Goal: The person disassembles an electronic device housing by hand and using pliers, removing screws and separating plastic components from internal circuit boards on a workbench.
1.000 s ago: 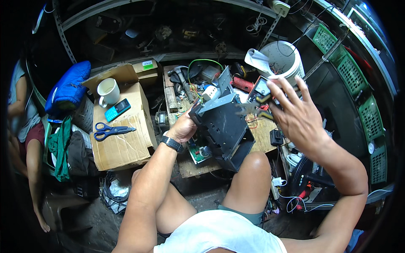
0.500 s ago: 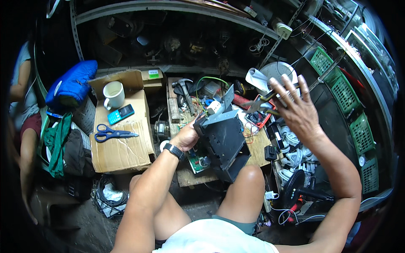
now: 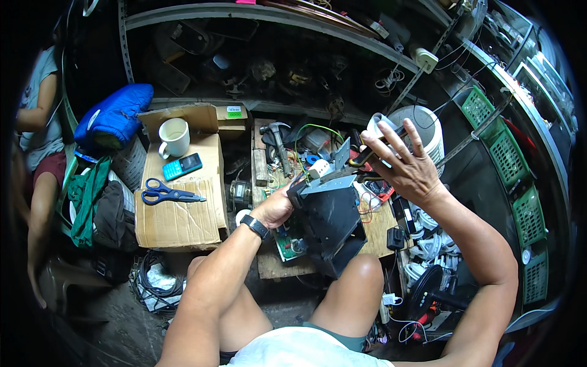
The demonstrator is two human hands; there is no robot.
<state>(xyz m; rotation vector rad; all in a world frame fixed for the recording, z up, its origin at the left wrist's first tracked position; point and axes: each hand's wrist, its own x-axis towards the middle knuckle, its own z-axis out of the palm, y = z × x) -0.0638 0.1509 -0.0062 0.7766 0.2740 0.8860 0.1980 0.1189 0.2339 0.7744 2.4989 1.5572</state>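
A black metal housing (image 3: 330, 217) with grey plates stands tilted on the wooden board (image 3: 384, 229), with my left hand (image 3: 274, 209) closed on its upper left edge. My right hand (image 3: 405, 164) holds pliers with yellow and black handles (image 3: 363, 158), its fingers raised and spread around them, the jaws at the housing's top plate among wires. A green circuit board (image 3: 287, 244) shows under the housing. Behind lie a hammer (image 3: 280, 147), a white socket block (image 3: 318, 168) and a red-cased meter (image 3: 380, 189).
On cardboard (image 3: 177, 229) at left are a mug (image 3: 174, 142), phone (image 3: 181, 166) and scissors (image 3: 171, 194). A blue bag (image 3: 113, 119), a seated person (image 3: 40, 110), a white bucket (image 3: 428, 134), green baskets (image 3: 527, 217), shelving (image 3: 257, 15) and tangled white parts (image 3: 431, 244) surround me.
My right hand with the pliers has moved left, bringing the jaws onto the housing's top plate. My left hand still grips the housing. The whole view has shifted slightly.
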